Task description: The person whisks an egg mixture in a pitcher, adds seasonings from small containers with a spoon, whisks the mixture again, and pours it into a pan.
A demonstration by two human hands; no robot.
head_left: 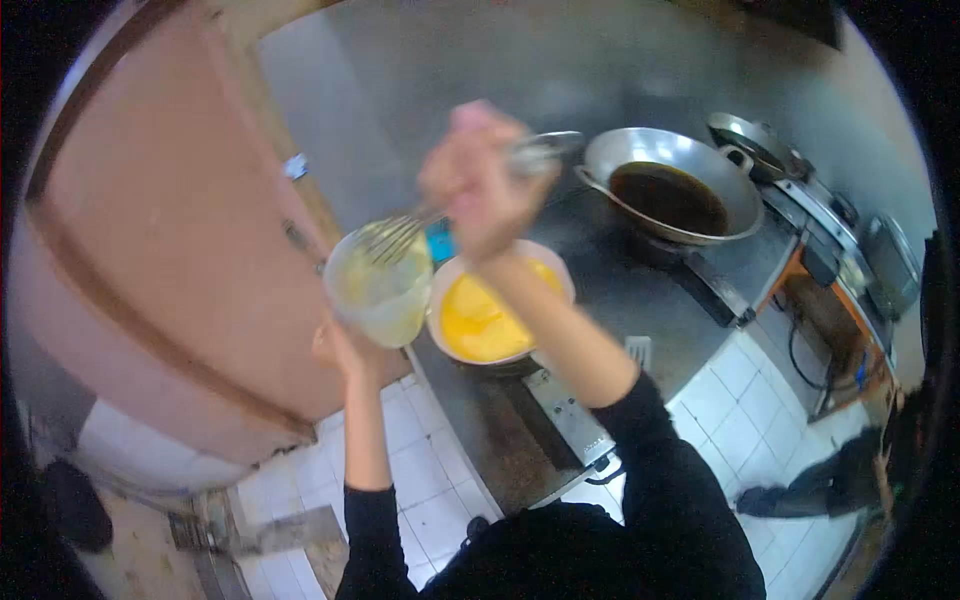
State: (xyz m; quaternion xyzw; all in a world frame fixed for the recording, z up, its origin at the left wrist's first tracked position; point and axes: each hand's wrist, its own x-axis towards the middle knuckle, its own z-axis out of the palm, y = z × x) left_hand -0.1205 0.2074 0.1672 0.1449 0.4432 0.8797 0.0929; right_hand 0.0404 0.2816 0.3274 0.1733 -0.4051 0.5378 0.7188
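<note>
My right hand [485,185] is closed around the handle of a wire whisk [395,238], blurred by motion. The whisk's wires reach down into the mouth of a translucent plastic container [385,315], which has pale yellow residue on its walls. Under and behind that container is my left hand [345,345], gripping it in a tilted position; most of its fingers are hidden. Just right of the container, a pale-rimmed pan [563,272] sits on a stove and holds yellow liquid [488,320], like beaten egg. My right forearm crosses over the pan.
A large metal wok [625,148] with dark liquid stands on another burner at right. A slotted spatula [638,350] lies near the counter's front edge. Farther right are another pan [740,130] and a glass lid [890,265]. Another person's leg [820,475] shows at lower right.
</note>
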